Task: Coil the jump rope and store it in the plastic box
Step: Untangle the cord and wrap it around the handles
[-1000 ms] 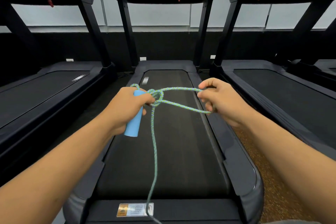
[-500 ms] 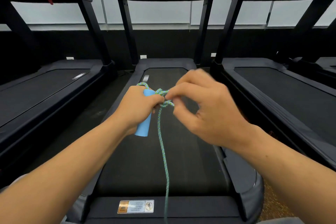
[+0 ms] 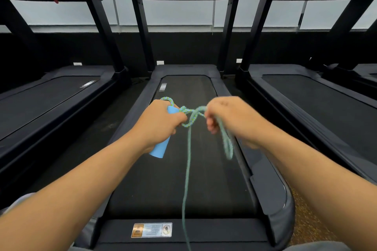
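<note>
Over black treadmill belt (image 3: 163, 179), gripping blue handle (image 3: 160, 150) tight in left hand (image 3: 161, 126), pinching blurred rope loop (image 3: 225, 140) in closed right hand (image 3: 230, 118), remaining rope (image 3: 186, 189) dangling down.

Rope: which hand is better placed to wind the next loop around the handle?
Probably the right hand. It holds a loose loop of rope beside the handle. The left hand is closed around the handle and pins the wraps, so it should only keep it steady.
</note>
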Demonstrator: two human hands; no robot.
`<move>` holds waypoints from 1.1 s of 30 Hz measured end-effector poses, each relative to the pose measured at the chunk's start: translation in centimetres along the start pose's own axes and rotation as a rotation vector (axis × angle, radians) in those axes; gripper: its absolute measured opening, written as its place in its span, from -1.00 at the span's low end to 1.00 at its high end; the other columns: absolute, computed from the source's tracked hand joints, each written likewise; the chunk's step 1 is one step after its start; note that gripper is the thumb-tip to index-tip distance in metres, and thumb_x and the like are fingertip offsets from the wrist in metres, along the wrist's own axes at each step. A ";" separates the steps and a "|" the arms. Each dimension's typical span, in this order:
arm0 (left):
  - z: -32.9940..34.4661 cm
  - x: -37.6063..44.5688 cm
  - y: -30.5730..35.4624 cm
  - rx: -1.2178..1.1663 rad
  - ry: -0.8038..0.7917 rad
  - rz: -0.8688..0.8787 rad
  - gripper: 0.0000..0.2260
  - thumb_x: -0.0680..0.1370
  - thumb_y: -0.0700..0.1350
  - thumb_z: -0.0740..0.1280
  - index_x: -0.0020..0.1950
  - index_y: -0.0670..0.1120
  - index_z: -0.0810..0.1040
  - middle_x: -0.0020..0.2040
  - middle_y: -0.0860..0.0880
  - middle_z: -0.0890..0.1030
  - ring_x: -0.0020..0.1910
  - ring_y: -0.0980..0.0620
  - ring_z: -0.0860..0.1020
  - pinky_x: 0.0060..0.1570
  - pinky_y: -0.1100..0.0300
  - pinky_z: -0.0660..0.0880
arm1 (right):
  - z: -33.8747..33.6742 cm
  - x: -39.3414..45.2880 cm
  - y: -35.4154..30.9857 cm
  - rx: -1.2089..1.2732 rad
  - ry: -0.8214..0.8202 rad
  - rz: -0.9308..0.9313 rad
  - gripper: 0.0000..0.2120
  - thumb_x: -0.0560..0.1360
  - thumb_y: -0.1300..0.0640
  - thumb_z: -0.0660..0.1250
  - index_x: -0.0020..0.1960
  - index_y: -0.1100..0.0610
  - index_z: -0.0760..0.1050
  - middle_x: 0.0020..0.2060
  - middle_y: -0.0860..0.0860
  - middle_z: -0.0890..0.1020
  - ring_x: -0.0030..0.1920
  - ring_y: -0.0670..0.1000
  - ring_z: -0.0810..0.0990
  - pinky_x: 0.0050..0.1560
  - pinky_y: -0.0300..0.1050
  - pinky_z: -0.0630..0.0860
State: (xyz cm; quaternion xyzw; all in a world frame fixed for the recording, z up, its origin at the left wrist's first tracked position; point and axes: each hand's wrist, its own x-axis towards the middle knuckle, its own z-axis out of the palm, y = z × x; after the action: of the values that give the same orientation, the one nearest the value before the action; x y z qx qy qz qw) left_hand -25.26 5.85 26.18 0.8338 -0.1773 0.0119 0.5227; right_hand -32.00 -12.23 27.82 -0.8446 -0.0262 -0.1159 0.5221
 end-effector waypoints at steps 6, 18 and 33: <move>0.2 0.1 -1.4 0.131 -0.066 -0.046 -0.78 0.47 -0.17 0.43 -0.11 -0.35 0.57 -0.32 -0.14 0.57 -0.44 -0.01 0.50 -0.29 0.15 0.45 | -5.0 1.3 -2.3 0.858 0.156 -0.022 -0.73 0.62 0.18 0.15 -0.21 0.11 0.51 -0.17 0.08 0.71 -0.15 0.09 0.68 -0.05 -0.04 0.65; 3.2 -3.1 0.0 -0.472 -0.645 -0.360 -0.87 0.62 -0.24 0.29 -0.11 -0.11 0.39 0.06 -0.30 0.73 -0.52 0.06 0.38 -0.36 0.17 0.40 | -6.7 3.6 -4.7 0.838 0.106 -0.086 -0.71 0.67 0.18 0.16 -0.14 0.20 0.56 -0.12 0.12 0.72 -0.01 0.17 0.74 0.08 0.11 0.68; 4.8 -5.1 1.2 -0.439 -0.285 -0.229 -0.86 0.56 -0.34 0.27 -0.14 -0.15 0.39 -0.29 -0.22 0.63 -0.47 -0.05 0.56 -0.43 0.22 0.44 | -0.4 -6.8 7.5 -0.322 -0.737 0.376 -0.54 0.60 -0.13 0.37 0.36 0.16 0.51 0.09 0.12 0.68 -0.14 0.04 0.68 -0.14 -0.04 0.67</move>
State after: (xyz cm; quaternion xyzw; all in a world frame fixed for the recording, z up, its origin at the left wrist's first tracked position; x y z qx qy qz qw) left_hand -31.19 2.60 23.97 0.7084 -0.1519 -0.2033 0.6586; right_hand -37.39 -15.50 19.90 -0.8902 -0.0383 0.2874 0.3515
